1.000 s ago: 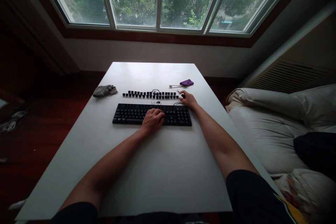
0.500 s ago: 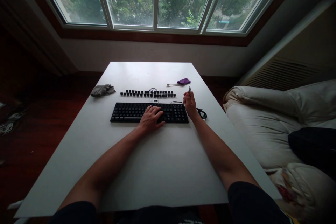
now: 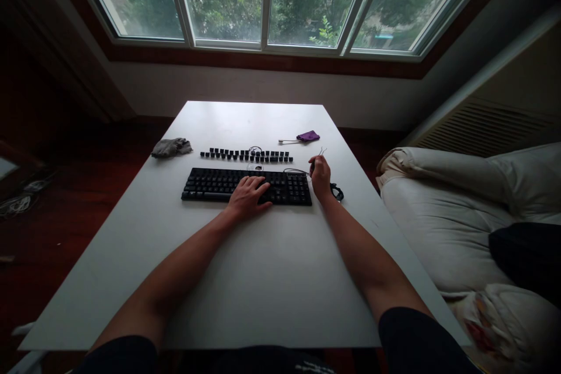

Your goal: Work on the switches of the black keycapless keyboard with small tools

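A black keyboard (image 3: 205, 184) lies across the middle of the white table. My left hand (image 3: 248, 196) rests on it with the fingers stretched over the keys right of its centre, and the palm lies by the front edge. Just past the keyboard's right end, my right hand (image 3: 320, 176) is closed around a wire keycap puller (image 3: 323, 152). Its two thin prongs point up and away, with nothing visible between them. Beyond the keyboard, removed black keycaps (image 3: 242, 156) stand in two rows.
At the table's left edge lies a crumpled grey cloth (image 3: 170, 148). Farther back on the right are a purple cloth (image 3: 308, 136) and a white-handled brush or stick (image 3: 287, 141). A coiled black cable (image 3: 337, 191) sits beside my right wrist. A cream sofa (image 3: 438, 222) stands right of the table.
My right hand has turned the keycap puller, so its two wire prongs now show apart. The keyboard has shifted slightly left with my left hand on it; the view has also moved a little.
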